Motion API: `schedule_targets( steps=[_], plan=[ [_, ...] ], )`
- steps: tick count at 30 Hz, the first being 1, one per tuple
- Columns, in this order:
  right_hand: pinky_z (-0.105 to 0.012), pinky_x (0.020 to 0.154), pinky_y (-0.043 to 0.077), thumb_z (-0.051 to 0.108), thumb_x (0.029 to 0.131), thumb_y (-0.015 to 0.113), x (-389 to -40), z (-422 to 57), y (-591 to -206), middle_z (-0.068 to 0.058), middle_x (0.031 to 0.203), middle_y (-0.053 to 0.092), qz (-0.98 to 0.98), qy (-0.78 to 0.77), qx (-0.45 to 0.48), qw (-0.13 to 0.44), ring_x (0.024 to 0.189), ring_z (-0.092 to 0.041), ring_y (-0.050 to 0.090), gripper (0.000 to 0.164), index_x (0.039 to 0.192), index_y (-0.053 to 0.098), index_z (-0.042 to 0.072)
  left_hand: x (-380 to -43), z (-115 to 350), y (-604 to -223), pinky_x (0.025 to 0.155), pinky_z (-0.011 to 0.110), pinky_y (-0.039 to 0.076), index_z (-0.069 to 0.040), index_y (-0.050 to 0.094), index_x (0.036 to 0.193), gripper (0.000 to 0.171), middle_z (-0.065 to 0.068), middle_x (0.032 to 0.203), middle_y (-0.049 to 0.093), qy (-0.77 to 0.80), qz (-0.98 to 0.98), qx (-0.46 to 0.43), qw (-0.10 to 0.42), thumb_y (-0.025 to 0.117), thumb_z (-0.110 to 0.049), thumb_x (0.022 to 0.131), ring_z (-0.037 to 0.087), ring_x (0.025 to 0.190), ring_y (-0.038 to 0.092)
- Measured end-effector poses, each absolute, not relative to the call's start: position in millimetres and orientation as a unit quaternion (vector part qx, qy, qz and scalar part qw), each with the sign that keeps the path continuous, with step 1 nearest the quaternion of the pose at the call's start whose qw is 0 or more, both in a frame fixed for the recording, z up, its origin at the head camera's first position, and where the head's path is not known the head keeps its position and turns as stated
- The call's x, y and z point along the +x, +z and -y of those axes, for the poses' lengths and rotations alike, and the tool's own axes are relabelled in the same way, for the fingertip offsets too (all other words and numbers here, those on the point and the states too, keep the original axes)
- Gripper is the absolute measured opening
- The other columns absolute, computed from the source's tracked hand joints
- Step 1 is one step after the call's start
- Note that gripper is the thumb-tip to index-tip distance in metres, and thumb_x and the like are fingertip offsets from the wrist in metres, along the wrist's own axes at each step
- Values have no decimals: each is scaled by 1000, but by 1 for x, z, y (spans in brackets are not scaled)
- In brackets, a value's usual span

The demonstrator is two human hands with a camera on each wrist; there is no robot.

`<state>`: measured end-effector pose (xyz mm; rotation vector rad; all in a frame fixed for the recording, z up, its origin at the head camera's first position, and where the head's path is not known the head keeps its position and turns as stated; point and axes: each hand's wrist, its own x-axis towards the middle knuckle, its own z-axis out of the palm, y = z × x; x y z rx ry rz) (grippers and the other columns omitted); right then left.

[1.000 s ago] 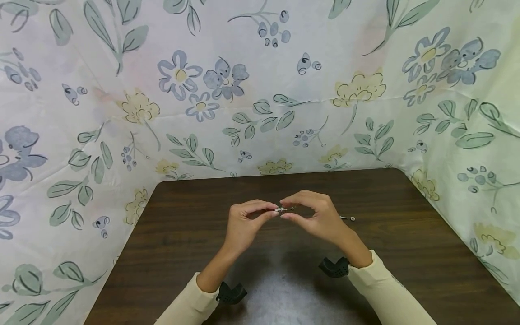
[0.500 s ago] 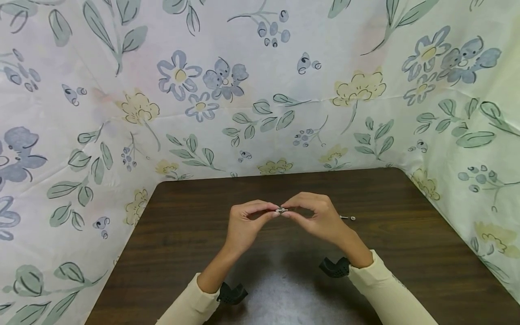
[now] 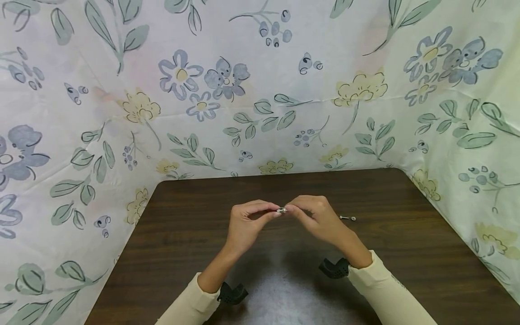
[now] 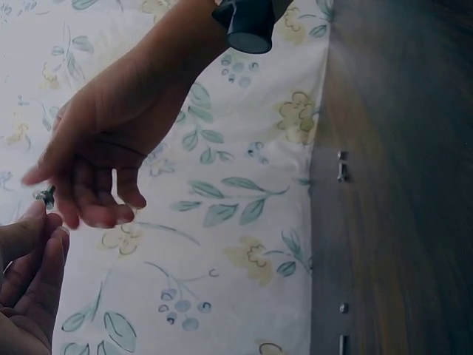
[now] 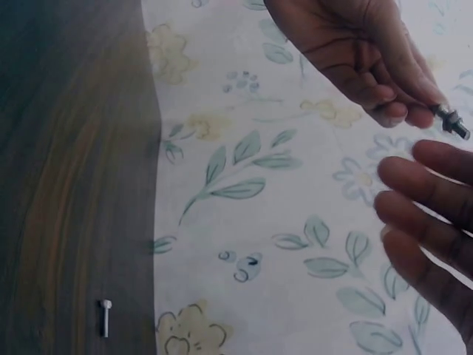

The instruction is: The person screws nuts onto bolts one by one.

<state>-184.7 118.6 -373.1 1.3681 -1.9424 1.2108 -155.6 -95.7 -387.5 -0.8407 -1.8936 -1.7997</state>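
A small metal bolt with a nut on its shank is held up over the table. My left hand pinches one end between thumb and fingertips. The fingertips of my right hand come together at the bolt's other end. In the right wrist view the bolt sticks out from the left hand, with the right hand's fingers just below. The left wrist view shows the bolt between both hands; the right hand's other fingers are loosely curled.
On the dark wooden table, a loose bolt lies beside a small nut, right of the hands. More small hardware, including a nut, shows in the left wrist view. A floral cloth hangs behind and at both sides.
My right fingertips, spread around the bolt's right end earlier, have drawn together on it. A small ring seen past the right fingers a second ago is now hidden. My left hand has stayed put.
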Motion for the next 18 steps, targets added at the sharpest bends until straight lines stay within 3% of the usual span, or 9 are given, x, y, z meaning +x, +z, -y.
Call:
schedule_targets(
  steps=[8,14,18],
  plan=[
    [-29,68,58,9,86,82,-188,-116,-371,-6,97,74,667,447,516,297,82,-20,69,24,109,75,6,-155,96,-386,72,40,62,-1,80,95,11,8,91,77,-633,688,-291,205,78,4,85,19,84,73],
    [-25,78,56,-1,79,85,-190,-116,-373,-4,95,74,659,444,529,299,85,-18,68,28,105,76,6,-154,96,-383,71,42,62,3,78,93,12,13,90,76,-628,690,-294,207,78,10,83,20,82,73],
    [-24,79,56,-2,79,84,-190,-116,-373,-3,95,74,664,443,527,292,85,-18,68,28,104,77,7,-146,94,-372,71,40,62,6,77,92,11,16,89,75,-628,689,-297,207,77,12,83,21,82,72]
  ],
)
